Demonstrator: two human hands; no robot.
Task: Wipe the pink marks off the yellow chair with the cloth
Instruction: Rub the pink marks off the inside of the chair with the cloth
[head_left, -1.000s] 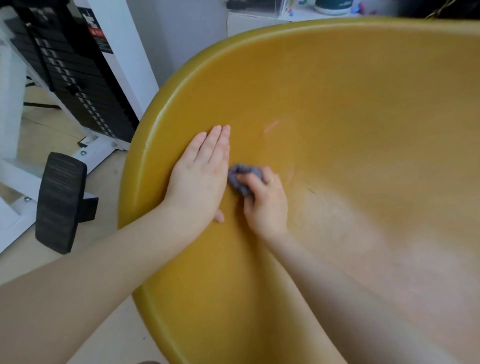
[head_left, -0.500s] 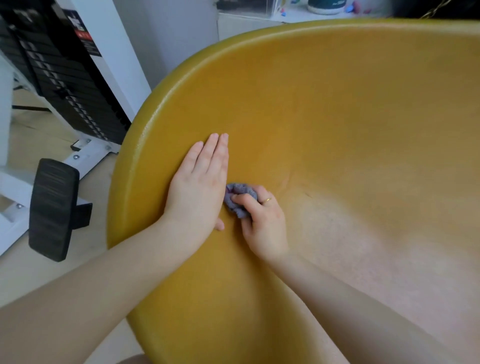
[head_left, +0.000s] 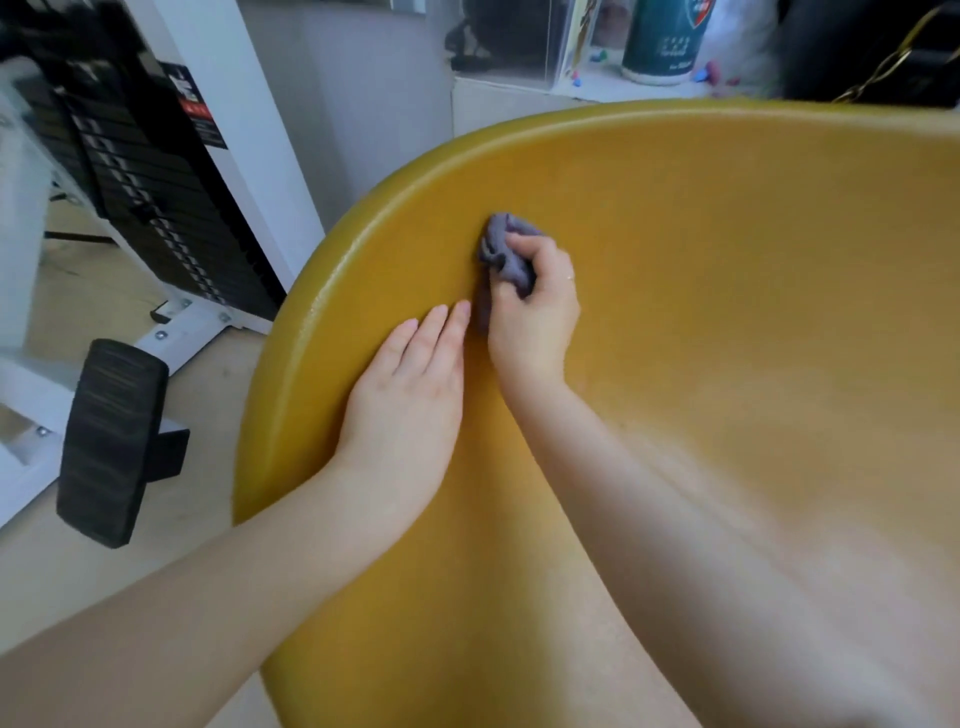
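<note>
Purple cloth (head_left: 506, 254) bunched in right hand (head_left: 535, 312) near yellow chair (head_left: 727, 260) rim; left hand (head_left: 410, 384) flat, open; bunched wad may skip marks

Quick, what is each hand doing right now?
Left hand: open, flat on the yellow chair, holding nothing.
Right hand: closed on the cloth, pressing it to the chair.

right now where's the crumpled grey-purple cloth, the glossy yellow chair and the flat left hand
crumpled grey-purple cloth (head_left: 506, 249): head view, bunched folds above the fingers
glossy yellow chair (head_left: 727, 260): head view, bare inner shell
left hand (head_left: 410, 384): head view, back of the hand
</note>
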